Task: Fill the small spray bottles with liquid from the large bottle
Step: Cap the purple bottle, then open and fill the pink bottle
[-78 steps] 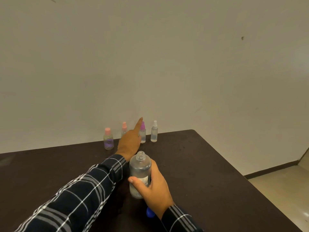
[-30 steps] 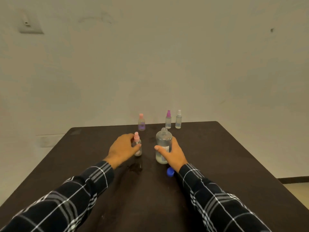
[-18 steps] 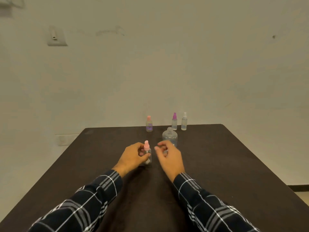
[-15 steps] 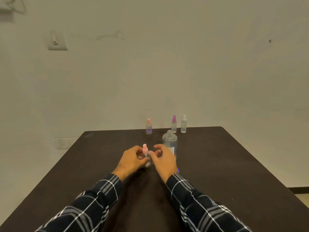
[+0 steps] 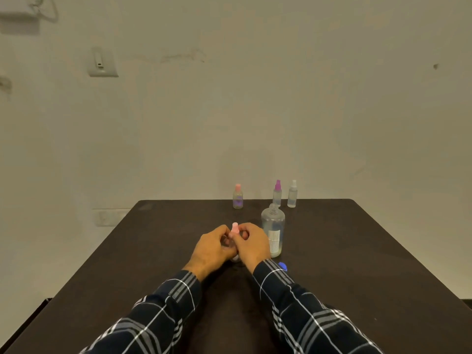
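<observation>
Four small spray bottles: pink-topped bottle [image 5: 235, 226] between both hands; pink-capped bottle [image 5: 237, 198], purple-capped bottle [image 5: 277, 194] and white-capped bottle [image 5: 292, 194] stand at the far edge of the counter [image 5: 357, 251].
Left hand [image 5: 212, 247]: fingers curled round the pink-topped bottle's body.
Right hand [image 5: 252, 247]: fingers pinching its spray top.
Large bottle [image 5: 273, 233]: upright, uncapped, just right of the right hand; blue cap [image 5: 282, 265] near it.
Progress: probably early. The spray top is not yet off, and the far bottles' levels are too small to tell.

Desk [image 5: 357, 251] dark brown; sleeves [image 5: 163, 310] navy plaid with white lines; bottle cap [image 5: 283, 265] blue; spray tops pink [image 5: 237, 187], magenta [image 5: 278, 184], white [image 5: 294, 183].
</observation>
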### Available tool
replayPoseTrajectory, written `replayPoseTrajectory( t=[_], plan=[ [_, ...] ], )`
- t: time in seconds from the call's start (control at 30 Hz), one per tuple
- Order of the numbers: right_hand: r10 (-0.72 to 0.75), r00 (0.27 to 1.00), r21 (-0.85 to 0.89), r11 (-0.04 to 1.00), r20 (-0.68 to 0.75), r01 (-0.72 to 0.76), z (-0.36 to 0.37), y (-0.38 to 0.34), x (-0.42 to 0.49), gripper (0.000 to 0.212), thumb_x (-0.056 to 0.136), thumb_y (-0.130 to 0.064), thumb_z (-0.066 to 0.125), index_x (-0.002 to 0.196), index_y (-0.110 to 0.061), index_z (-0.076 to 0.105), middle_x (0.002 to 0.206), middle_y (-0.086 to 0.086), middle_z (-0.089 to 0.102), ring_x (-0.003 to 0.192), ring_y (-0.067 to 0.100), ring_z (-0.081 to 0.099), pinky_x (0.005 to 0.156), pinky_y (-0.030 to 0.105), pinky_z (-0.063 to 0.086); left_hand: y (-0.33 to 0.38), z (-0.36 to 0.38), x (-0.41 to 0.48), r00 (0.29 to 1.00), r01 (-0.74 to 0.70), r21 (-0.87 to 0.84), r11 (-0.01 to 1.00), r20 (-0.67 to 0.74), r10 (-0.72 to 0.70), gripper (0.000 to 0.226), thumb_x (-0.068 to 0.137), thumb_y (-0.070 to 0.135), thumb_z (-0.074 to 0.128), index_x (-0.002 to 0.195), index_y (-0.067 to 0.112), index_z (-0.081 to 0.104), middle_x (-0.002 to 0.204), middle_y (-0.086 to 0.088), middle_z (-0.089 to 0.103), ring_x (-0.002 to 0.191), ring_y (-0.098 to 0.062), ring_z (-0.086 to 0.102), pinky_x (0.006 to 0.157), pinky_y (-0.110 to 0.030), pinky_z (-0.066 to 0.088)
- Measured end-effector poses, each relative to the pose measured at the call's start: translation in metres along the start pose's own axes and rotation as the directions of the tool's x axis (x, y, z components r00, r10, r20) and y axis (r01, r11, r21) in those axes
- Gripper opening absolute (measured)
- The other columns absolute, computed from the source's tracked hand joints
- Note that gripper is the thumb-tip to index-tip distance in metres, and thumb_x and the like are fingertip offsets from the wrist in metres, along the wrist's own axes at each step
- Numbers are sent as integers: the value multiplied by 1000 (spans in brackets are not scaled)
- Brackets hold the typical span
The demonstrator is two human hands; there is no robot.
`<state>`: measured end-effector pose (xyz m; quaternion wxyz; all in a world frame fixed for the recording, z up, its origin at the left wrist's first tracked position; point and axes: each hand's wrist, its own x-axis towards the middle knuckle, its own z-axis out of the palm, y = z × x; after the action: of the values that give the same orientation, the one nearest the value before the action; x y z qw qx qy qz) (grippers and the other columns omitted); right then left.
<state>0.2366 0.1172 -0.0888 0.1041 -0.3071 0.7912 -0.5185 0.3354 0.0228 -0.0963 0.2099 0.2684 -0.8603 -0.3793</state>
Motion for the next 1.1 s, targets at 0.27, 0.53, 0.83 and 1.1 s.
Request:
replayPoseTrajectory(
  t=[0.27,0.53,0.83,1.1],
  plan=[
    [15,999,165,986,50,-23,11,9,-2,36,92,-34,68,122,-26,52,100,2,67,89,18,68,79,40,62,0,-1,-1,1000,19,11,1000,21,-20,19,84,34,76,92,30,59,88,5,70,83,-11,66,78,-30,55],
    [33,993,238,969,110,-58,3,10,-4,23,99,-31,58,121,-25,63,108,1,67,93,16,68,69,31,63,-1,0,-1,1000,6,52,999,23,-8,21,86,40,75,98,34,58,94,7,68,87,-9,65,82,-30,56],
    [54,995,137,988,88,-66,5,10,-3,45,85,-33,76,117,-20,48,91,-1,56,81,11,59,66,25,56,0,0,-1,999,16,62,998,31,-17,21,86,32,74,100,32,59,94,8,69,87,-8,65,82,-30,56],
    [-32,986,182,983,165,1,1,11,-5,26,100,-44,52,120,-28,59,106,-1,64,92,15,67,69,27,61,-1,1,0,999,17,59,998,40,-20,23,85,33,77,99,32,58,94,8,68,87,-9,65,81,-28,55]
  ],
)
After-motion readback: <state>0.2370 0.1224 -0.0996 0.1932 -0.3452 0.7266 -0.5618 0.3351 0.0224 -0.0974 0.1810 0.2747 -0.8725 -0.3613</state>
